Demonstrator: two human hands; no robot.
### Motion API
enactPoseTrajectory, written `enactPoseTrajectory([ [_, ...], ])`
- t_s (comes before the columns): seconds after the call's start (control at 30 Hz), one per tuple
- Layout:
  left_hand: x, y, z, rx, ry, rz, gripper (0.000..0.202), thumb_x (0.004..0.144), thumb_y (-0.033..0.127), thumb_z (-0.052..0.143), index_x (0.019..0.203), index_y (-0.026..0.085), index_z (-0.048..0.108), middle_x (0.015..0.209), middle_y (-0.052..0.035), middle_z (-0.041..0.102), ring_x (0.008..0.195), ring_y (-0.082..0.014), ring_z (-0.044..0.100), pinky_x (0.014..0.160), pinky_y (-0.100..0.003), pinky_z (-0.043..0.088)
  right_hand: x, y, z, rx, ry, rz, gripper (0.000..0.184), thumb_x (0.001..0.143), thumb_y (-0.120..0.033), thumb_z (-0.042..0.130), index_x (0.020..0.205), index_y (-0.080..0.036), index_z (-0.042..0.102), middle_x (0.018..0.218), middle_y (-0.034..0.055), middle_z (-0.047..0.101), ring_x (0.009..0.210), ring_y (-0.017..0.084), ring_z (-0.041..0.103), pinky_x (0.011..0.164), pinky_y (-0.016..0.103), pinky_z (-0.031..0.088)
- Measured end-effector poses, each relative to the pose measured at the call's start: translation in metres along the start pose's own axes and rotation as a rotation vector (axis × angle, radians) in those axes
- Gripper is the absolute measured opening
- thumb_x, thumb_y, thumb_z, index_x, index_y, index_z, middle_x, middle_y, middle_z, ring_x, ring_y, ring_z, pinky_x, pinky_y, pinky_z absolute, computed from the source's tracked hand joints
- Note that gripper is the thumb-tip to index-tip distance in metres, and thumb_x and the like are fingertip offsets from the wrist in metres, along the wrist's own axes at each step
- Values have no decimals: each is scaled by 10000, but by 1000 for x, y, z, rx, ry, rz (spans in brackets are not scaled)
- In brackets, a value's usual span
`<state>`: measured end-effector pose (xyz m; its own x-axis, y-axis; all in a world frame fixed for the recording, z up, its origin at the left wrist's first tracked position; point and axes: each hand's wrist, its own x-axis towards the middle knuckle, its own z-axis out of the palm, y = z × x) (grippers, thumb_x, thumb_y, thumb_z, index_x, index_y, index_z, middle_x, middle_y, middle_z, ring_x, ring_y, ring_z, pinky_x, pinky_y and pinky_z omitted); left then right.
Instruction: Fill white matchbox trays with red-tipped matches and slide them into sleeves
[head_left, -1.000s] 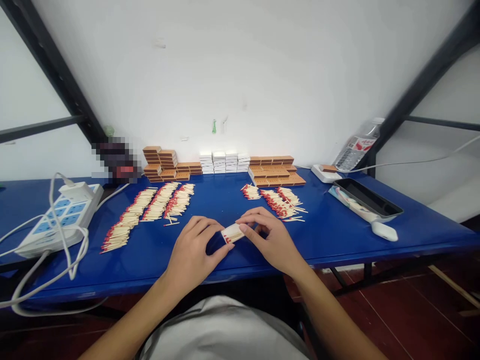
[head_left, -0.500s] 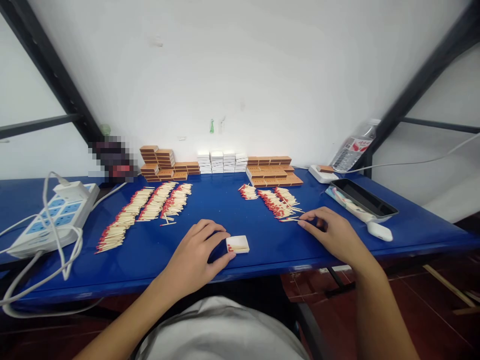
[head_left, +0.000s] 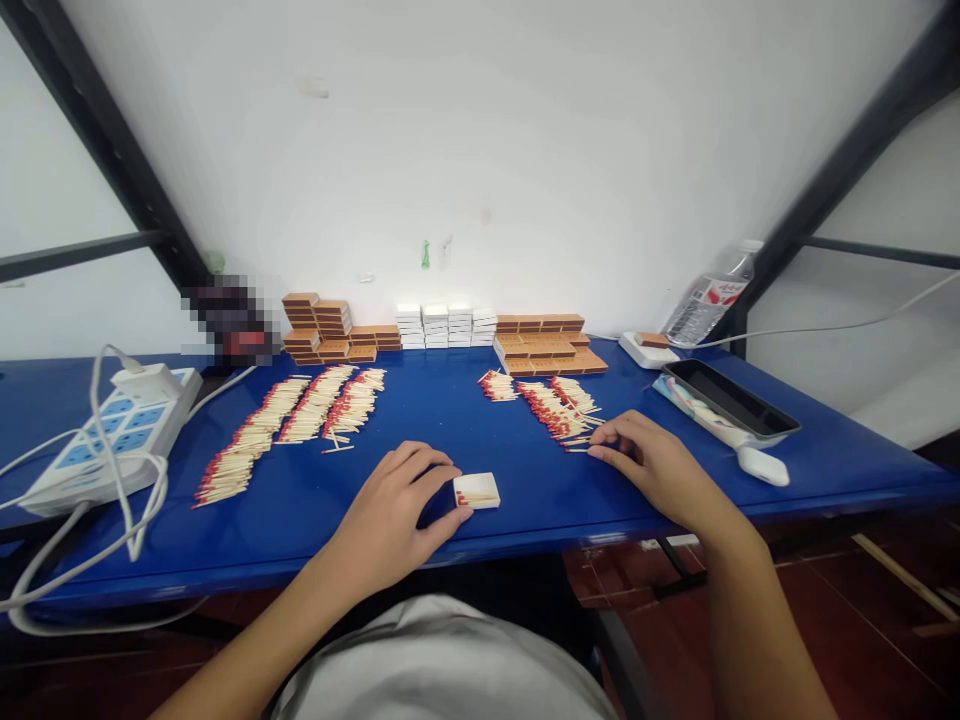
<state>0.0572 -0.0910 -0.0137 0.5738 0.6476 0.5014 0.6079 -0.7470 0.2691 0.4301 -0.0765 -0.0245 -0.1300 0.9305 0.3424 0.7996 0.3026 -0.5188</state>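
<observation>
My left hand (head_left: 405, 505) grips the left end of a small white matchbox tray (head_left: 486, 482) between thumb and index finger. A few red-headed matches (head_left: 480, 499) lie along the near side inside this tray. To the right, my right hand (head_left: 641, 455) is closed in a pinch on the end of a match (head_left: 577, 450), its red head pointing left. That match lies at the near edge of a loose match pile (head_left: 547, 408). Three long rows of matches (head_left: 304, 405) spread over the left of the table.
Brown matchboxes (head_left: 315, 330) and white trays (head_left: 435, 327) stand stacked along the wall, with more brown boxes (head_left: 540, 343) to the right. A power strip (head_left: 112, 430) with cables sits left. A black tray (head_left: 727, 398), white earbud case (head_left: 763, 466) and plastic bottle (head_left: 712, 295) are right.
My right hand has shifted slightly left and toward me, pulling a match a little apart from the pile. My left hand and the matchbox tray stay in place.
</observation>
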Motion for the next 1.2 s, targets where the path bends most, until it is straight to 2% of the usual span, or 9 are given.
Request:
enactPoseTrajectory([
  [0.1, 0, 0, 0, -1, -5, -1, 234, 987, 344, 707, 1184, 217, 701, 1207, -91, 717, 1152, -278, 621, 1019, -486, 546, 1, 0, -1, -4, -8, -15, 359, 1000, -584, 588, 1015, -262, 747, 994, 83, 660, 815, 241, 600, 803, 417, 510],
  [0.43, 0, 0, 1, 0, 3, 8, 232, 988, 334, 709, 1181, 206, 696, 1200, -91, 716, 1143, -272, 622, 1015, -467, 541, 1, -1, -1, -15, -11, -21, 381, 1011, -587, 573, 1029, -260, 767, 971, 79, 655, 802, 229, 598, 805, 405, 512],
  [0.63, -1, -1, 1, -2, 16, 17, 240, 981, 332, 719, 1186, 209, 697, 1196, -91, 715, 1136, -273, 627, 1001, -453, 536, 1, 0, 1, 11, -50, 0, 367, 1031, -561, 541, 959, -247, 714, 981, 76, 655, 819, 228, 597, 791, 387, 509],
  [0.77, -1, -2, 2, 7, 13, 13, 243, 982, 336, 720, 1179, 197, 696, 1195, -83, 713, 1128, -264, 621, 1004, -451, 529, 0, -4, 5, 17, -54, -10, 313, 1057, -489, 517, 929, -242, 661, 982, 68, 634, 858, 234, 601, 821, 386, 500],
  [0.87, -1, -2, 2, 14, 11, 4, 246, 985, 347, 716, 1180, 200, 694, 1194, -79, 715, 1126, -262, 615, 1006, -454, 525, -1, -21, 8, 32, -31, -33, 262, 1073, -432, 507, 944, -244, 636, 1005, 64, 625, 904, 235, 606, 850, 384, 496],
  [0.97, -1, -2, 2, 22, 24, -2, 237, 979, 353, 724, 1157, 200, 693, 1181, -78, 720, 1115, -265, 617, 998, -456, 526, -3, -53, 15, 59, -28, -94, 214, 1090, -379, 496, 979, -249, 624, 1042, 58, 628, 969, 228, 613, 892, 373, 497],
  [1.1, 1, -1, 1, 17, 30, 1, 228, 966, 346, 740, 1135, 202, 690, 1165, -75, 727, 1103, -267, 624, 978, -449, 530, -3, -101, 37, 37, -78, -224, 163, 1100, -294, 490, 1016, -238, 619, 1056, 53, 623, 969, 209, 623, 900, 357, 507],
  [1.2, 1, 0, 0, 8, 26, 3, 225, 962, 348, 745, 1126, 205, 689, 1159, -71, 728, 1098, -263, 625, 972, -446, 533, -2, -121, 55, -59, -88, -286, 153, 1092, -231, 491, 1021, -217, 625, 1037, 60, 607, 918, 209, 621, 830, 354, 517],
])
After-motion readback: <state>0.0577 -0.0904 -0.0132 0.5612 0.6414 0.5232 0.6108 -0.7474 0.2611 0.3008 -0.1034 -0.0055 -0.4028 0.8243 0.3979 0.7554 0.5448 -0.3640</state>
